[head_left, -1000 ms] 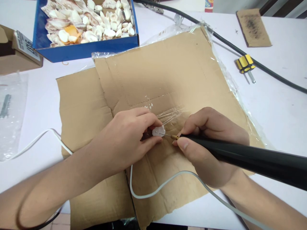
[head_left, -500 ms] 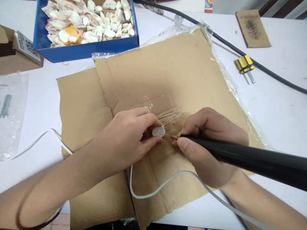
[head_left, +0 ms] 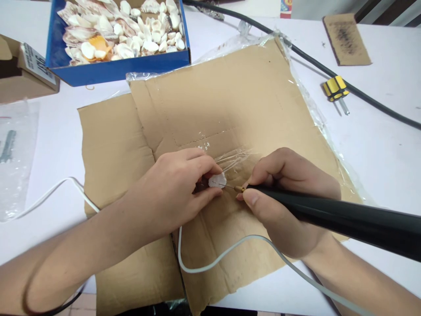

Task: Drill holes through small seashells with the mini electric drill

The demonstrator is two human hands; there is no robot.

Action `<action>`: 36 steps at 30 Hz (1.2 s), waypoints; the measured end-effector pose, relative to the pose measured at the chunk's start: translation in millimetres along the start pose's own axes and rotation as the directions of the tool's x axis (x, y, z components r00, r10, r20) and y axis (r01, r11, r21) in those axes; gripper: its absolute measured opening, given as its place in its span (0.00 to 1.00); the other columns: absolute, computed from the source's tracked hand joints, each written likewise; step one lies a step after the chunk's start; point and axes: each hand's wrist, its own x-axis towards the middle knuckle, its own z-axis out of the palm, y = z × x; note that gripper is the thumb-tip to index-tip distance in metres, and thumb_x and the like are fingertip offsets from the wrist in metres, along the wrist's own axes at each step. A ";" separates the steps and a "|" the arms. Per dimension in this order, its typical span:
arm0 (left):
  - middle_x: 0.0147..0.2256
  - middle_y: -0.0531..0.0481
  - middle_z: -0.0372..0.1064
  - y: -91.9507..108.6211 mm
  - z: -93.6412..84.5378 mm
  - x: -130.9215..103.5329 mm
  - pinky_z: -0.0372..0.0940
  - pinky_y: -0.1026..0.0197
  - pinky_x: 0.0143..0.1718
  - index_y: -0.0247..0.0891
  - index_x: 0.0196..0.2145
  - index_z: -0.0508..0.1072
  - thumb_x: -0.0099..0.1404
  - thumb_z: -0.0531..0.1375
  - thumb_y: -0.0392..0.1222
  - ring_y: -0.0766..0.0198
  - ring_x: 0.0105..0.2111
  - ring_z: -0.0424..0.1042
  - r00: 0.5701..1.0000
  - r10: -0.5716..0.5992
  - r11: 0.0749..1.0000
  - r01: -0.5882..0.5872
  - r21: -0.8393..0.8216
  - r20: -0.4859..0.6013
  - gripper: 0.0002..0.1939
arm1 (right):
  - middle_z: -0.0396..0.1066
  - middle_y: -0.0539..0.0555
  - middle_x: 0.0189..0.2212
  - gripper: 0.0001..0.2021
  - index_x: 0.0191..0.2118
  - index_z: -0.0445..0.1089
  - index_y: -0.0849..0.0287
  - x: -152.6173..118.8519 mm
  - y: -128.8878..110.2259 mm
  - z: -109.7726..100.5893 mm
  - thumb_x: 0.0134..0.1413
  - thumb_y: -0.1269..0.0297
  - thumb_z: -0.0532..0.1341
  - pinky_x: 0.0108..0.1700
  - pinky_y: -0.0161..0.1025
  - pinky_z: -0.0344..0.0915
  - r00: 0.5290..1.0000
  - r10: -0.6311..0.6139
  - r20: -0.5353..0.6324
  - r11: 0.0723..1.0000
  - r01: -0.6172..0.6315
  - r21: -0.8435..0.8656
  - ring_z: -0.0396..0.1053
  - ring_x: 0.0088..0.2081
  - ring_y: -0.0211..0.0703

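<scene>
My left hand (head_left: 184,188) pinches a small white shell (head_left: 217,180) between thumb and fingertips, low over a brown cardboard sheet (head_left: 210,101). A row of tiny dark dots shows on the shell's face. From the right, my right hand (head_left: 289,197) is closed like a pen grip around a slim black rotary tool (head_left: 342,215). Its brass collet (head_left: 239,189) carries a thin needle-like bit, whose tip meets or lies just over the shell; contact cannot be made out. Stringy clear film (head_left: 235,158) and white crumbs (head_left: 204,145) lie just behind the hands.
A blue box (head_left: 125,71) of shells stands at the back left, beside a brown carton (head_left: 29,72). A black cable (head_left: 315,63), a yellow-handled screwdriver (head_left: 336,90) and a stained cardboard piece (head_left: 347,39) lie at the right. A white cord (head_left: 223,259) loops in front.
</scene>
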 end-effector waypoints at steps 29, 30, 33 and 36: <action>0.36 0.52 0.79 0.6 0.1 0.2 0.72 0.61 0.38 0.41 0.41 0.82 0.71 0.67 0.40 0.63 0.31 0.76 1.000 -0.010 1.000 0.010 0.005 0.006 0.04 | 0.64 0.44 0.19 0.11 0.28 0.66 0.51 -0.3 0.2 0.3 0.51 0.72 0.68 0.21 0.39 0.54 1.000 -0.006 0.012 1.000 0.006 -0.001 0.59 0.20 0.39; 0.36 0.52 0.79 0.5 0.2 0.1 0.72 0.61 0.38 0.41 0.41 0.82 0.71 0.66 0.40 0.63 0.31 0.76 1.000 -0.011 1.000 0.010 0.007 0.007 0.04 | 0.64 0.44 0.19 0.11 0.28 0.66 0.50 -0.5 0.3 0.2 0.52 0.71 0.69 0.21 0.40 0.55 1.000 -0.004 0.012 1.000 0.004 -0.004 0.59 0.20 0.39; 0.36 0.52 0.80 0.2 0.3 0.0 0.72 0.61 0.38 0.41 0.41 0.82 0.71 0.66 0.40 0.63 0.31 0.76 1.000 -0.007 1.000 0.007 0.010 0.005 0.04 | 0.64 0.45 0.19 0.11 0.28 0.66 0.50 -0.3 -0.3 0.2 0.52 0.70 0.69 0.21 0.40 0.55 1.000 0.008 0.010 1.000 -0.008 -0.017 0.59 0.20 0.40; 0.36 0.52 0.79 0.2 0.3 0.3 0.72 0.61 0.38 0.40 0.41 0.82 0.70 0.67 0.40 0.63 0.31 0.76 1.000 -0.003 1.000 0.003 0.009 0.002 0.03 | 0.64 0.45 0.19 0.11 0.28 0.66 0.50 0.5 -1.0 0.5 0.52 0.69 0.69 0.21 0.40 0.55 1.000 0.016 0.006 1.000 -0.016 -0.024 0.58 0.20 0.39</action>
